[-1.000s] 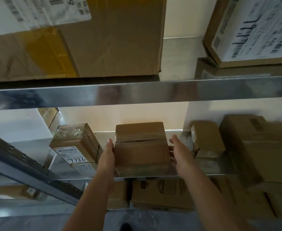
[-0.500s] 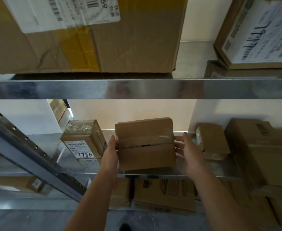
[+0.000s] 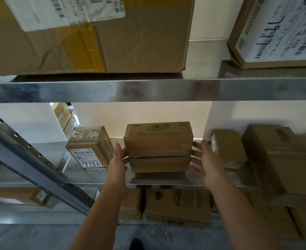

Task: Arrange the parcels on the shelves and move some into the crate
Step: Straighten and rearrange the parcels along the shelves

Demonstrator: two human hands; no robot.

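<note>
A brown parcel (image 3: 158, 147) with a green print on its upper face stands in the middle of the steel middle shelf (image 3: 101, 184). My left hand (image 3: 118, 161) presses flat against its left side, fingers straight. On the other side my right hand (image 3: 205, 163) has its fingers spread, the tips at or just off the parcel's right side. No crate is in view.
A taped parcel marked 7786 (image 3: 90, 147) sits left of it, a small parcel (image 3: 228, 148) and a bigger box (image 3: 278, 159) right. Large cartons (image 3: 112, 37) (image 3: 278, 33) load the upper shelf (image 3: 148, 90). A slanted steel upright (image 3: 31, 163) crosses the left. More boxes (image 3: 179, 204) lie below.
The parcel has been turned between my hands, so its green-printed face now shows. My right hand's fingers have spread and loosened from its side.
</note>
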